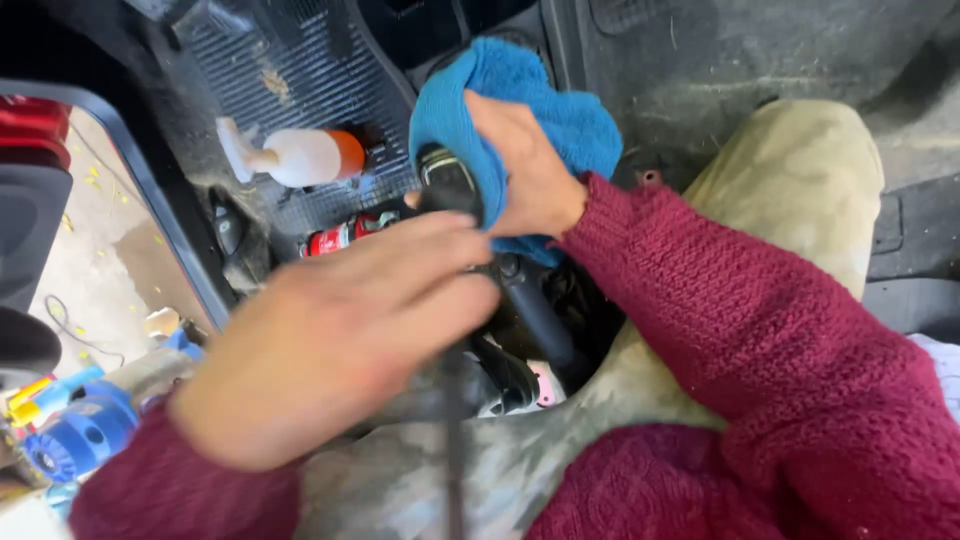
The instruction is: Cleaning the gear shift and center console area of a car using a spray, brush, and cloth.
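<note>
Your right hand (pixel 525 175) presses a blue microfibre cloth (pixel 540 110) around the black lever knob (pixel 448 180) to wipe it, fingers curled over it, while your blurred left hand (pixel 340 335), fingers loosely extended, steadies the lever just below, seemingly gripping nothing.

A ribbed black floor mat (pixel 300 70) carries a white spray bottle (pixel 300 157) (orange-ended) and red can (pixel 335 238).

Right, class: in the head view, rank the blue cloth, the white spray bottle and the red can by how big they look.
1. Blue cloth, largest, though partly covered by the right hand.
2. White spray bottle with the orange end.
3. Red can, smallest, partly hidden.
All lie at a similar distance, so the order seems safe.
</note>
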